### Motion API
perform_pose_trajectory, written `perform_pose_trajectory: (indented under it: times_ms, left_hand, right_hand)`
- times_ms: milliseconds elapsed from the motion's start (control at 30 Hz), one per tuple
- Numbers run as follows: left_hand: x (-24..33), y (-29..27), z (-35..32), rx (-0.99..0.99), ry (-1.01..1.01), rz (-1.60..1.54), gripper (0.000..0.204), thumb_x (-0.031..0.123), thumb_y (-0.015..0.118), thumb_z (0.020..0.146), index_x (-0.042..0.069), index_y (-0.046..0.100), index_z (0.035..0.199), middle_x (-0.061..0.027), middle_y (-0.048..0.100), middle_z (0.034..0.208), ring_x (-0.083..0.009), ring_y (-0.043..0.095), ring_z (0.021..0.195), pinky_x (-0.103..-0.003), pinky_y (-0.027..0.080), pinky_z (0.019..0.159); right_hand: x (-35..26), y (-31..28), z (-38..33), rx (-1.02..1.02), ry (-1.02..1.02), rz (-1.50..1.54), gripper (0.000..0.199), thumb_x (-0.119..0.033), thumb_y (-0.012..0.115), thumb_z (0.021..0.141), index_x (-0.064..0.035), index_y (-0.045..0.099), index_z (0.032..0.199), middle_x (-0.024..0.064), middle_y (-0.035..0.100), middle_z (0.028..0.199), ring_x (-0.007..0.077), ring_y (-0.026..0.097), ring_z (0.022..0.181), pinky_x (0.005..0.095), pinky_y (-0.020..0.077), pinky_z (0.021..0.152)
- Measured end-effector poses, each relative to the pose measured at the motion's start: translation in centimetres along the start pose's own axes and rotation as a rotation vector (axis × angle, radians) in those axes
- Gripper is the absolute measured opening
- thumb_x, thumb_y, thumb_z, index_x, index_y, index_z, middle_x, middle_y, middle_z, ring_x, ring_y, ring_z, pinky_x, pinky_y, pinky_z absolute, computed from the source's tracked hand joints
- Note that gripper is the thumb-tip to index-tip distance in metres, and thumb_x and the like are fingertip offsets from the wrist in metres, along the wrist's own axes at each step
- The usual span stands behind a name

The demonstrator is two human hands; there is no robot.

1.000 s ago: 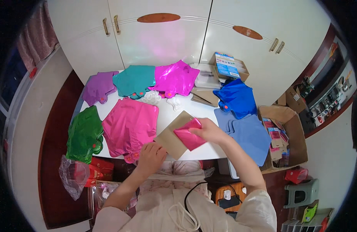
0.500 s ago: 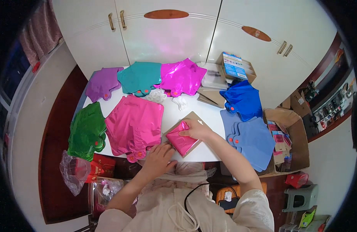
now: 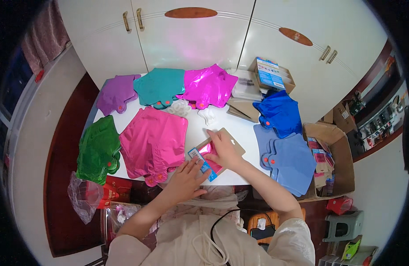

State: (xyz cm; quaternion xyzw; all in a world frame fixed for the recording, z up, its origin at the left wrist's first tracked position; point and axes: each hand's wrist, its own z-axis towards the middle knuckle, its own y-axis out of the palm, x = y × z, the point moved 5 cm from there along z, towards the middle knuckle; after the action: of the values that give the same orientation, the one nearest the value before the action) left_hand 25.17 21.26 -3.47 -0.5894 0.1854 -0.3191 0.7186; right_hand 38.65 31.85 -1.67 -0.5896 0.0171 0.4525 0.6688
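On the white table in front of me lies a brown card (image 3: 237,146) with a hang hole at its far end. A folded pink foil piece (image 3: 207,148) rests on it, partly covered by my right hand (image 3: 225,151). That hand presses on the foil with thumb and forefinger spread; its other fingers are partly hidden. A blue-and-white printed flap (image 3: 205,167) is folded over the card's near left edge. My left hand (image 3: 185,181) lies across this flap with its fingers stretched out. Close by on the left is a stack of flat pink foil balloons (image 3: 155,141).
Foil stacks surround the work spot: green (image 3: 97,150), purple (image 3: 118,94), teal (image 3: 160,86), magenta (image 3: 209,84), dark blue (image 3: 280,113) and pale blue (image 3: 289,162). White bundles (image 3: 206,116) and brown cards (image 3: 242,110) lie beyond. A carton (image 3: 342,177) of packed cards stands right.
The blue-and-white flap now shows folded over the near part of the foil. My left hand has moved onto it, and my right hand's forefinger has stretched out.
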Motion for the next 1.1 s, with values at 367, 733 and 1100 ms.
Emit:
perform_pose_trajectory:
  times_ms: [367, 733, 1100]
  left_hand:
    - [-0.2, -0.9, 0.5, -0.107, 0.017, 0.024, 0.07, 0.058, 0.063, 0.074, 0.024, 0.047, 0.133, -0.0181, 0.038, 0.138, -0.0397, 0.031, 0.131, -0.05, 0.028, 0.103]
    - [-0.2, -1.1, 0.7, -0.052, 0.009, 0.016, 0.074, 0.064, 0.063, 0.069, 0.029, 0.049, 0.132, -0.0205, 0.036, 0.14, -0.0437, 0.032, 0.128, -0.056, 0.031, 0.098]
    - [5.8, 0.6, 1.9, -0.006, -0.235, 0.087, 0.092, 0.062, 0.072, 0.058, 0.031, 0.04, 0.139, -0.0285, 0.043, 0.129, -0.0484, 0.041, 0.117, -0.059, 0.034, 0.093]
  right_hand:
    - [1.2, 0.5, -2.5, -0.215, -0.362, -0.24, 0.046, -0.024, 0.055, 0.089, -0.0012, 0.049, 0.129, 0.016, 0.045, 0.137, 0.0272, 0.038, 0.132, 0.0454, 0.0265, 0.111]
    - [2.8, -0.6, -1.2, -0.215, -0.067, 0.215, 0.039, -0.017, 0.053, 0.089, -0.0053, 0.053, 0.126, 0.0175, 0.054, 0.125, 0.0313, 0.05, 0.117, 0.0414, 0.0383, 0.1]
    - [1.7, -0.3, 7.9, 0.174, -0.208, -0.098, 0.016, -0.012, 0.061, 0.077, -0.006, 0.067, 0.091, 0.0141, 0.065, 0.09, 0.0319, 0.061, 0.084, 0.0412, 0.0487, 0.076]
